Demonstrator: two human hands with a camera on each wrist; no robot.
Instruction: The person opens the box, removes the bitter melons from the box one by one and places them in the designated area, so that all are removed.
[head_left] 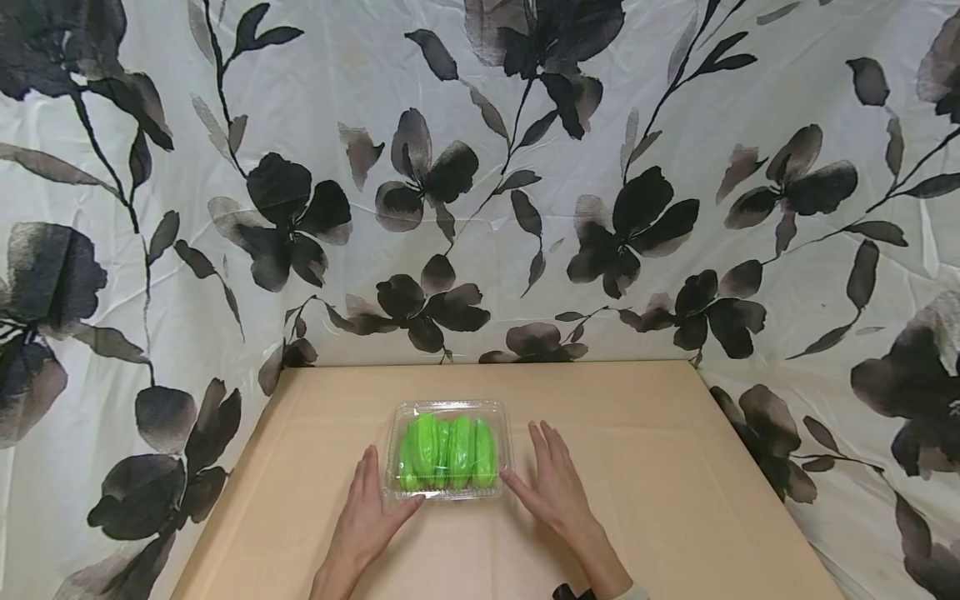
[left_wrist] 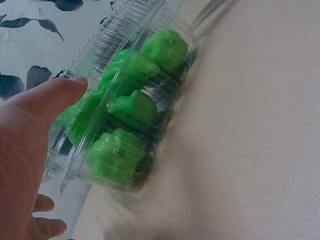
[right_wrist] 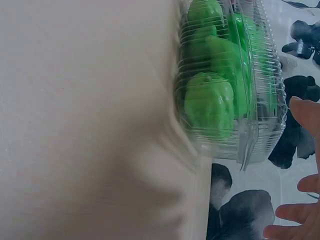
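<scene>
2 hands [head_left: 367, 518] [head_left: 561, 496], 1 box [head_left: 450, 406] and 5+ vegetables [head_left: 462, 452] show.

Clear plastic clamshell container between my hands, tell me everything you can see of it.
The clamshell container is a see-through, rectangular box that looks like thin plastic, with ribbed sides and a lid that appears shut. Green pepper-shaped pieces fill much of it. It sits upright on the tan tabletop, between the left hand and right hand; whether either touches it is hard to tell.

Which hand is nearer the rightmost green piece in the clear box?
Right. The right hand is at the clear box's right side, close to the rightmost green piece; the left hand is at the box's left, beyond the other green pieces.
</scene>
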